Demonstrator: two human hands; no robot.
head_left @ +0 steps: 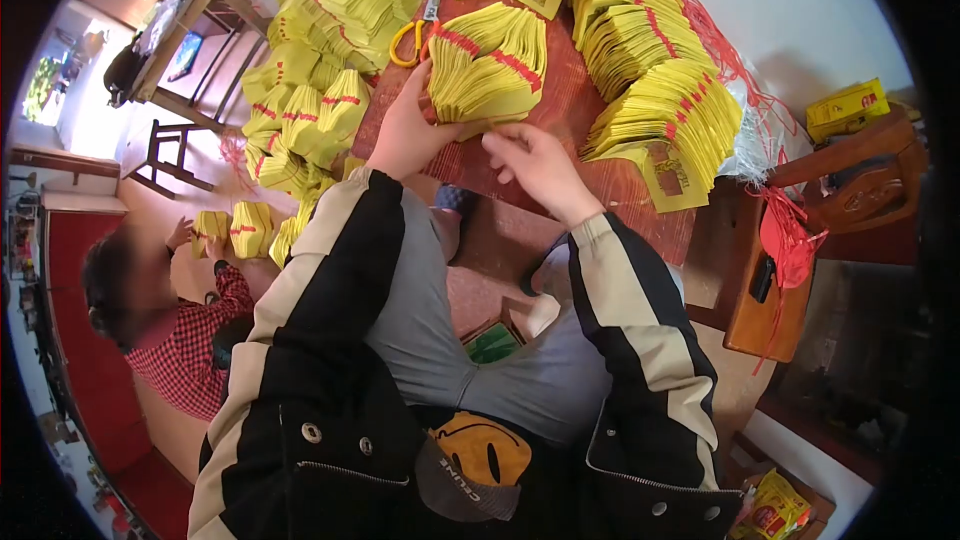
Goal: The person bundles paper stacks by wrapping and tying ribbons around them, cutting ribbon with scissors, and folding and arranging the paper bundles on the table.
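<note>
A fanned bundle of yellow paper (487,65) with red strips across it stands on the reddish wooden table in front of me. My left hand (412,128) is closed around its lower left corner, the thumb running along the bottom edge. Just below the bundle's lower right edge, my right hand (532,162) has its fingers curled and pinched together. Whatever may be between those fingertips is too small to make out. Scissors with yellow handles (407,43) lie left of the bundle, partly behind it.
More yellow paper bundles (650,40) line the table's right side, with red plastic strands (735,50) beside them. A large pile of bundles (340,15) rises at the left. A person in a checked shirt (190,350) handles bundles at lower left. A wooden chair (850,180) stands right.
</note>
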